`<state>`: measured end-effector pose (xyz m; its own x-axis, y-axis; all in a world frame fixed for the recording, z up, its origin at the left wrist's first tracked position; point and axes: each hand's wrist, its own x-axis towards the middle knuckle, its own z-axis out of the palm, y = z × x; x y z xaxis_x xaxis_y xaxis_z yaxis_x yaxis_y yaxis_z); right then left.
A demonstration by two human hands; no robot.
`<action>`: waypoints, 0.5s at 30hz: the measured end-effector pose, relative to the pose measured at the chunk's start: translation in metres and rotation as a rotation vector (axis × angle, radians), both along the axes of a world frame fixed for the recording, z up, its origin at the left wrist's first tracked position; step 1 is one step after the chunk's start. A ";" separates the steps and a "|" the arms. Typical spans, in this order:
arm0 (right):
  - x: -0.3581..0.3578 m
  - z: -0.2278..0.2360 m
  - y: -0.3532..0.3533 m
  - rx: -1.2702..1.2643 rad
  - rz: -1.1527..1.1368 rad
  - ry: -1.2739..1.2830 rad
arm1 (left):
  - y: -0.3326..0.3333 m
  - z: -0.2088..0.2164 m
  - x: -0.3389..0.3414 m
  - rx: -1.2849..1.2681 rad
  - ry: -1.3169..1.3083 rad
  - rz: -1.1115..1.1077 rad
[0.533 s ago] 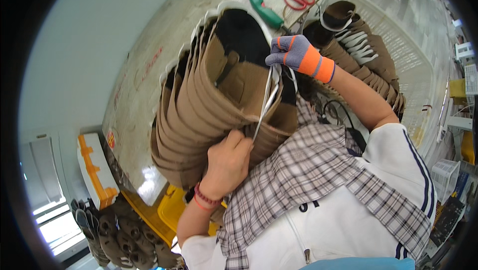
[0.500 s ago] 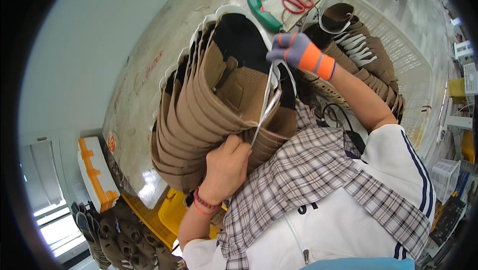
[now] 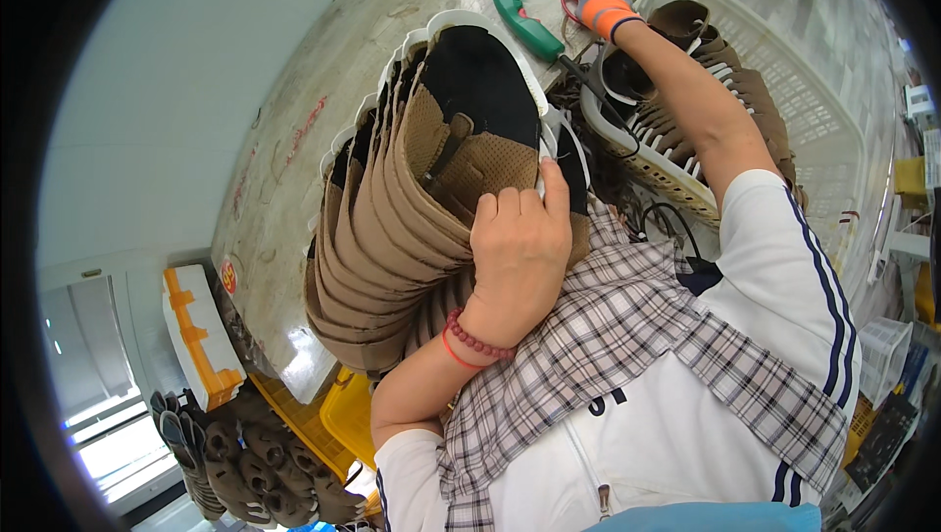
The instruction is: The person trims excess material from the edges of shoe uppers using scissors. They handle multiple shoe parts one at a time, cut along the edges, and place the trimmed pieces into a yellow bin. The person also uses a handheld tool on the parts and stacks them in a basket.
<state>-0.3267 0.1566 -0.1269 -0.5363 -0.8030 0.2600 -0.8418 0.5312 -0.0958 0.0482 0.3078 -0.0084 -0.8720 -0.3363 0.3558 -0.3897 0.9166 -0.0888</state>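
A nested stack of brown shoe uppers [image 3: 387, 248] with black linings and white edges leans across the worktable and my lap. My left hand [image 3: 520, 248] is closed at the near right side of the stack, its fingers curled, with the index finger and thumb at the white edge of a shoe upper. My right hand [image 3: 606, 10], in a grey and orange glove, reaches to the table's far right corner. It closes around the red-handled scissors [image 3: 569, 4], whose blades are blurred. Beside them lies a green handheld tool [image 3: 524, 20] with a black cord.
On the right stands a white plastic basket [image 3: 818, 91] holding more brown shoe uppers. A white box with orange tape [image 3: 203, 336] is at the left, above another pile of brown uppers [image 3: 260, 463]. A yellow bin [image 3: 350, 414] sits below the worktable [image 3: 284, 189].
My right hand has let go of the white strip and moved up and away to the scissors. My left hand has shifted up and right along the stack to the white edge.
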 end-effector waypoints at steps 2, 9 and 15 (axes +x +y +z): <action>0.001 0.001 0.013 -0.132 0.010 -0.208 | -0.005 0.000 -0.003 0.094 0.026 -0.029; 0.038 0.008 0.146 -0.872 0.254 -1.585 | -0.028 0.043 -0.005 1.004 0.522 0.026; 0.159 0.077 0.258 -0.438 0.652 -1.095 | -0.106 0.115 -0.014 1.241 0.561 -0.143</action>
<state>-0.1680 0.4149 -0.0497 -0.1865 -0.9511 0.2462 -0.3096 -0.1809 -0.9335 0.0343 0.2022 0.1062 -0.7657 -0.6102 0.2032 0.0028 0.3128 0.9498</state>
